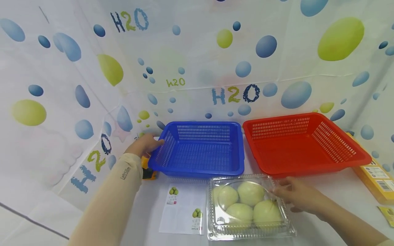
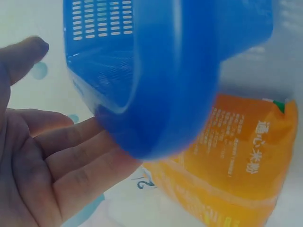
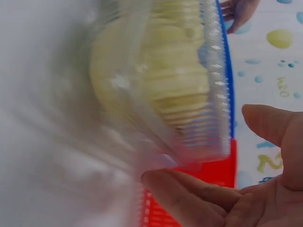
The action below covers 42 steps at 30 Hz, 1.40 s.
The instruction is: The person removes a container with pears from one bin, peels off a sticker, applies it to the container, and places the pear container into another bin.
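Note:
A blue plastic basket [image 1: 203, 150] stands at the middle back. My left hand [image 1: 144, 145] is at its left edge. In the left wrist view the fingers [image 2: 90, 161] lie nearly straight against the basket's rounded corner, the thumb held apart. A clear plastic box [image 1: 249, 235] of several pale yellow-green round fruits [image 1: 267, 212] sits in front of the baskets. Beside the box's right side is my right hand [image 1: 303, 194], fingers extended and thumb spread. In the right wrist view its fingertips come close to the box's corner; blur hides whether they touch.
A red basket [image 1: 283, 153] stands at the right. Left of the box lies a white sheet [image 1: 181, 218] printed with fruit pictures. An orange packet [image 2: 232, 151] lies by the blue basket's left side. An orange-yellow package [image 1: 375, 181] and a small yellow packet [image 1: 387, 215] are at the far right.

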Tool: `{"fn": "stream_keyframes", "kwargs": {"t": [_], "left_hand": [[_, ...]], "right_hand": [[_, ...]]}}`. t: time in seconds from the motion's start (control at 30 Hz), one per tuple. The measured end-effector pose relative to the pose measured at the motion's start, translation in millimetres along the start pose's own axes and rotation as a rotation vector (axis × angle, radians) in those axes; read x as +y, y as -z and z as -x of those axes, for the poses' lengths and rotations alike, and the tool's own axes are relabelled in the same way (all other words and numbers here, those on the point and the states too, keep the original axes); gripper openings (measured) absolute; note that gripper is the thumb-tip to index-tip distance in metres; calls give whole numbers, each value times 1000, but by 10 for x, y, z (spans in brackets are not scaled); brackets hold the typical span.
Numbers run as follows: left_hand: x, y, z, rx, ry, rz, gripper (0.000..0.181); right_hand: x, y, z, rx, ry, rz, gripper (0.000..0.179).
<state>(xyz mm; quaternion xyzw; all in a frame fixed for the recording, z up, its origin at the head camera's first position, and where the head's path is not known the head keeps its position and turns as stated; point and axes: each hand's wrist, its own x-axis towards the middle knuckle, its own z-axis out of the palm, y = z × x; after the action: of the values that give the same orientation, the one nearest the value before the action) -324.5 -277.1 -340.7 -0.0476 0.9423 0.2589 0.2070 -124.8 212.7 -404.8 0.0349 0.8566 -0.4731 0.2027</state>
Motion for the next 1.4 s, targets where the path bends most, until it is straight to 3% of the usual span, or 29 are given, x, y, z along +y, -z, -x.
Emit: {"fn": "stream_keyframes", "kwargs": {"t": [0.3, 0.5, 0.83, 1.1, 1.4], "left_hand": [[-155, 34, 219, 35, -34, -35, 100], [-248, 31, 392, 63, -44, -110, 118], [-325, -73, 673, -16, -1, -96, 124], [-397, -230, 789, -69, -67, -136, 120], [-539, -412, 893, -83, -142, -138, 98]], "right_hand": [[-199, 155, 65, 35, 140, 288, 64], [-366, 174, 137, 78, 187, 384, 63], [-538, 121, 132, 144, 266, 454, 74], [-606, 50, 91, 163, 303, 441, 89], [-686, 2, 92, 122, 313, 399, 92]]}}
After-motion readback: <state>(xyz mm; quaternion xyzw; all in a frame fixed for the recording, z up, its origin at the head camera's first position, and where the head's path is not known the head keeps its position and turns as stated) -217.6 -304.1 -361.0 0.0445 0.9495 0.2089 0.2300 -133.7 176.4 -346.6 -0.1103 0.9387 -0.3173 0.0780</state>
